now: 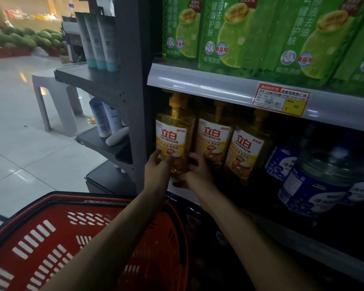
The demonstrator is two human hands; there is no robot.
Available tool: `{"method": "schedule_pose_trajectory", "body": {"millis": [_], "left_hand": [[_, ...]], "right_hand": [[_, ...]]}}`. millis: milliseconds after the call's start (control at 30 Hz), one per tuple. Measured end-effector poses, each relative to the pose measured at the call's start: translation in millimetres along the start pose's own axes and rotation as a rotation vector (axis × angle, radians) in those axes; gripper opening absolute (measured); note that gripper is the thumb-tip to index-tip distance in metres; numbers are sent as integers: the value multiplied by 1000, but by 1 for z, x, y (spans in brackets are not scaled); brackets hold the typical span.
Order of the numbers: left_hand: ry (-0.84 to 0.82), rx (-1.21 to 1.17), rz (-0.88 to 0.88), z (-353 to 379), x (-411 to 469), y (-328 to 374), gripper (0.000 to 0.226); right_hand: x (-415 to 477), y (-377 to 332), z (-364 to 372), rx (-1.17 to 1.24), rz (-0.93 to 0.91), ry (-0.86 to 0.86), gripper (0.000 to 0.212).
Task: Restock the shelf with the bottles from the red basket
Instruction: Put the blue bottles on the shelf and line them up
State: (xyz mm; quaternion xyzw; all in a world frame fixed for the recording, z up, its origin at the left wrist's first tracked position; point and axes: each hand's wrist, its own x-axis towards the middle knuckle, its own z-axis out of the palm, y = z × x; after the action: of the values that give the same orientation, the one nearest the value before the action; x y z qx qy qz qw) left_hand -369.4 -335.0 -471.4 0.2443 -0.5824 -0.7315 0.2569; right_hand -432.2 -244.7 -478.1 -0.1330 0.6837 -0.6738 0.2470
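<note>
1. While both hands are on it, the yellow bottle (172,137) stands upright at the left end of the shelf (302,242), close to the front edge and just beside the grey post (132,80).
2. The left hand (158,168) holds the lower left side of this bottle, with its fingers curled onto the front of the label.
3. The right hand (197,172) holds the lower right side. Its fingers are bent round the bottle and go into the narrow gap before the second bottle (213,139).
4. The hands cover the bottom of the yellow bottle, so I cannot tell if it rests on the shelf board.
5. The second bottle and a third bottle (247,150) of the same kind stand in a row to the right, close together, each with a yellow pump on top.
6. Further right on the same shelf are big clear jugs (315,185) with blue labels.
7. The upper shelf (197,80) carries green pouches (235,32), and a red and yellow price tag (280,99) is on its front rail.
8. The red basket (51,227) is below the arms, in front of the shelf, and the left forearm passes over it.
9. At the left, a side rack (88,76) holds white tubes (99,38), and a grey stool (51,97) stands on the tiled floor beside it.
</note>
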Motion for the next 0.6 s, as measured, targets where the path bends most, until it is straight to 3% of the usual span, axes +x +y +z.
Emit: {"method": "schedule_pose_trajectory", "body": {"millis": [333, 600], "left_hand": [[16, -60, -8, -2, 11, -4, 32], [34, -79, 19, 0, 18, -10, 30]], "right_hand": [[4, -1, 10, -64, 20, 0, 79], [6, 3, 17, -159, -5, 10, 73]]}}
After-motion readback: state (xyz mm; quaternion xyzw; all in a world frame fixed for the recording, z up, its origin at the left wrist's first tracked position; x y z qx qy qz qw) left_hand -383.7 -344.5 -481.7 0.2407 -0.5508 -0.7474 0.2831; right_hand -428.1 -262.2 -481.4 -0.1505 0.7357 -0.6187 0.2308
